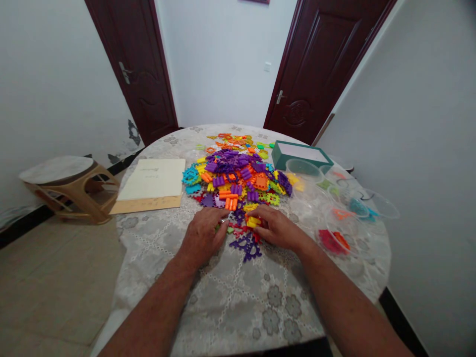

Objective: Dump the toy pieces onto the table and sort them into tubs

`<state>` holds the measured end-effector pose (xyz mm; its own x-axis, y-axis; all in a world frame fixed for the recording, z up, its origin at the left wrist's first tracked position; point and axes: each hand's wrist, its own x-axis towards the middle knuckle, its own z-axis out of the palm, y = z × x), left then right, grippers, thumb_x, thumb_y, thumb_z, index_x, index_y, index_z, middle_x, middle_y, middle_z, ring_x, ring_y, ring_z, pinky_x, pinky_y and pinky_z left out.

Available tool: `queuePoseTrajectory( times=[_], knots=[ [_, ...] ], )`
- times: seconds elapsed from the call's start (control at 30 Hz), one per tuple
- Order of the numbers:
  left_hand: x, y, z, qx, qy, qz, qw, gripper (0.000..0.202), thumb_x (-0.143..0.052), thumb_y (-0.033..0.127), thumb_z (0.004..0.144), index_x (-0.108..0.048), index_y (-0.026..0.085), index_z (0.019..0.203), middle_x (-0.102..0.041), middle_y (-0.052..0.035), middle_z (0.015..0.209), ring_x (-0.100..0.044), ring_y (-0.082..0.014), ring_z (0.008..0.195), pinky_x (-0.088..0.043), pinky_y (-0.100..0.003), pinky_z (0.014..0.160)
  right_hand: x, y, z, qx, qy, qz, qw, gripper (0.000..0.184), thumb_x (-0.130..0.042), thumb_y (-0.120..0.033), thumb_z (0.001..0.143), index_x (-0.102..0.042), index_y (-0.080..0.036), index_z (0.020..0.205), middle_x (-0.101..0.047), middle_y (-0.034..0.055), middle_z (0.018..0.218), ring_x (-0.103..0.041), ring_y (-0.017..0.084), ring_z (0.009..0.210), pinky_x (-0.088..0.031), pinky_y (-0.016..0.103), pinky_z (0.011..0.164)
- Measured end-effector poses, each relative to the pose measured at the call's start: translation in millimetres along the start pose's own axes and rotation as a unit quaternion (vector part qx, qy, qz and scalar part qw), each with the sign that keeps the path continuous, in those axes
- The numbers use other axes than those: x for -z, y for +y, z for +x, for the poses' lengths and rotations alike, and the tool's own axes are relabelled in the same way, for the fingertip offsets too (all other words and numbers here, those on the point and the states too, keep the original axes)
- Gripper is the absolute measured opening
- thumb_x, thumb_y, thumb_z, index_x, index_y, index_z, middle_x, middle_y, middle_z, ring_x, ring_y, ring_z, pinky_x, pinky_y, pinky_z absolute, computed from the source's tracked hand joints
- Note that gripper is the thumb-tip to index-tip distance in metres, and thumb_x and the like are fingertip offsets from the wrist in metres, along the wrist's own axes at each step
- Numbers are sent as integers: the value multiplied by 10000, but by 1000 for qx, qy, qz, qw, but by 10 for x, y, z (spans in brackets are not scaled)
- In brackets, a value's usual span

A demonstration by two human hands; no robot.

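A heap of colourful plastic building pieces lies on the table in front of me, with purple, orange, yellow, blue and green ones mixed. My left hand rests at the near left side of the heap, thumb and bent fingers apart; I make out nothing held in it. Opposite it, my right hand has its fingers and thumb around a yellow ridged piece. Purple toothed triangular pieces lie flat between my wrists. Red and green bits, partly hidden, lie between the hands.
Left of the heap is a pale paper pad over brown card. On the right stand a green box and several clear plastic tubs, some with coloured pieces. A patterned cloth covers the table. A stool is at the left.
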<state>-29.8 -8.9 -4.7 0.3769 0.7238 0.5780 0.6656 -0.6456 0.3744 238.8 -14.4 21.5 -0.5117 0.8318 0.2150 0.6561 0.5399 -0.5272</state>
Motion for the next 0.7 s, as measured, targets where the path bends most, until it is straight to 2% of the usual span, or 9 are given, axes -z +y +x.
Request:
queuePoseTrajectory(
  times=[0.17, 0.33, 0.5, 0.6, 0.7],
  knots=[
    [17, 27, -1, -35, 7, -22, 999, 232, -601, 233, 976, -677, 190, 1190, -765, -99, 1129, -703, -242, 1063, -566, -430, 970, -10, -33, 8, -19, 19, 26, 999, 369, -656, -169, 904, -678, -212, 1270, -713, 68, 1092, -645, 194, 930, -488, 313, 859],
    [-21, -10, 1, -57, -7, -14, 998, 289, -621, 260, 975, -653, 202, 1256, -760, -108, 1186, -700, -262, 1129, -569, -451, 1000, -46, -80, 42, -21, 62, 48, 997, 400, -628, -141, 884, -675, -187, 1278, -717, 71, 1134, -642, 171, 881, -485, 290, 822],
    [-39, -50, -1, -58, -8, -19, 998, 276, -618, 285, 975, -661, 227, 1241, -768, -92, 1167, -717, -254, 1094, -585, -435, 970, -30, -82, 53, -54, 106, 43, 992, 413, -604, -217, 939, -648, -193, 1348, -722, 60, 1076, -626, 166, 837, -482, 293, 806],
    [-34, -61, -7, -48, -2, -8, 999, 255, -606, 287, 977, -669, 240, 1219, -773, -82, 1159, -722, -253, 1077, -585, -426, 955, 63, -68, 47, -100, 118, 59, 986, 410, -588, -262, 957, -636, -211, 1360, -734, 48, 1072, -631, 166, 819, -490, 293, 783],
    [-26, -78, -2, -24, 2, 10, 1000, 228, -588, 299, 982, -676, 233, 1182, -777, -85, 1123, -725, -256, 1034, -580, -425, 932, 290, -31, 54, -145, 151, 28, 977, 413, -598, -289, 945, -640, -208, 1348, -743, 57, 1069, -651, 180, 829, -498, 301, 789]
  ],
)
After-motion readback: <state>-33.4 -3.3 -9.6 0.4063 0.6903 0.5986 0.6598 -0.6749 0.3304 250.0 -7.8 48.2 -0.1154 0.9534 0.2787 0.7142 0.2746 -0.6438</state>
